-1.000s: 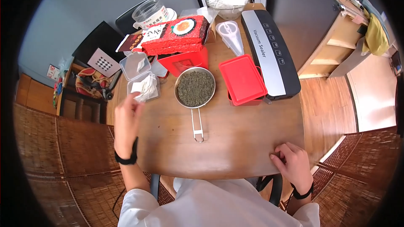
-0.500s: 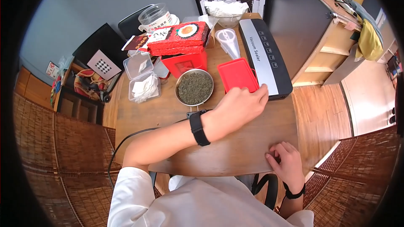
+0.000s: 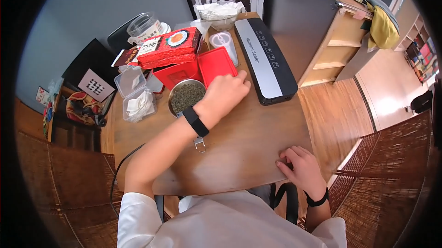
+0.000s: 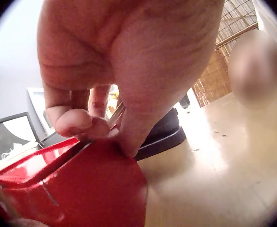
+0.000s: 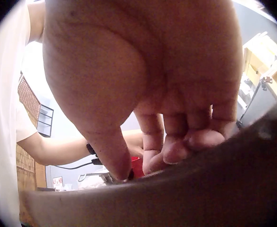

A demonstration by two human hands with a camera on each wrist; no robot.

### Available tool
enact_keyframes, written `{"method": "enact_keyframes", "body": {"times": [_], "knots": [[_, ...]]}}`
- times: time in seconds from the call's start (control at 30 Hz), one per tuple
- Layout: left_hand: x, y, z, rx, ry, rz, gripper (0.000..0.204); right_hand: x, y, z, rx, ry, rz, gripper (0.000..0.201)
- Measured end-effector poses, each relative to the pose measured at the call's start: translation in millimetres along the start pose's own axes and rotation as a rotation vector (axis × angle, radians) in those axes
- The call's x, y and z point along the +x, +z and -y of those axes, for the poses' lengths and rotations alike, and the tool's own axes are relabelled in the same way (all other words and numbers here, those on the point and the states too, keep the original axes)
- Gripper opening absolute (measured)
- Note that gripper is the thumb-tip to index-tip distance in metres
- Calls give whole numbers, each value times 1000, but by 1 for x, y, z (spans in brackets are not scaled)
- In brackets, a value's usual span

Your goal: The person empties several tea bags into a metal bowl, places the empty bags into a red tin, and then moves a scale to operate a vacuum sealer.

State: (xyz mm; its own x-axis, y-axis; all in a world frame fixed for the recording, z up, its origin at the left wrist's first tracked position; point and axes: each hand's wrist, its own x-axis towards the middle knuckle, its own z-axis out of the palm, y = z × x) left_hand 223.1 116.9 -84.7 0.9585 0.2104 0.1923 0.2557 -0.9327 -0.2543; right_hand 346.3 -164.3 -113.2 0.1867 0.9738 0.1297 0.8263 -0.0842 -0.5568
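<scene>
My left hand (image 3: 228, 92) reaches across the table's middle to a red box topped by a flat red lid (image 3: 216, 64). Up close in the left wrist view, the thumb and fingers pinch the upper edge of the red box (image 4: 96, 189). Left of that hand stands a round metal pan (image 3: 171, 101) full of dark green dried flakes, its wire handle partly hidden by my forearm. My right hand (image 3: 301, 167) rests at the table's front right, fingers loosely curled and holding nothing.
A vacuum sealer (image 3: 267, 59) lies to the right of the red lid. Behind the pan, a red packet (image 3: 170, 48) sits on another red box (image 3: 177, 74). At left is a clear container (image 3: 139, 105) of white pouches. White-handled scissors (image 3: 222, 41) lie in back.
My left hand crossed from the white pouches to the red lidded box. That box has shifted left and back, away from the vacuum sealer. The right hand stayed resting.
</scene>
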Motion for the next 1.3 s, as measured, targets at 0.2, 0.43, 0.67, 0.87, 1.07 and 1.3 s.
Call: {"method": "enact_keyframes", "body": {"times": [0.2,0.43,0.67,0.87,1.07,1.3], "knots": [[-12,-27,-2,-49,-100,-35,31,3,-31,13,64,73,165,16],[-92,-87,-43,-352,-98,-111,38,75,-93,28,-183,17,56,34],[-168,-80,-87,-823,-32,-88,39,221,-36,-13,-410,103,-71,96],[-217,-56,-107,-1065,-245,-34,37,256,-4,-3,-504,392,44,115],[-242,-38,-114,-1135,-266,-79,34,252,-12,-4,-456,429,101,108],[-252,-38,-104,-1290,-330,-14,36,184,-21,-12,-437,242,20,102]]}}
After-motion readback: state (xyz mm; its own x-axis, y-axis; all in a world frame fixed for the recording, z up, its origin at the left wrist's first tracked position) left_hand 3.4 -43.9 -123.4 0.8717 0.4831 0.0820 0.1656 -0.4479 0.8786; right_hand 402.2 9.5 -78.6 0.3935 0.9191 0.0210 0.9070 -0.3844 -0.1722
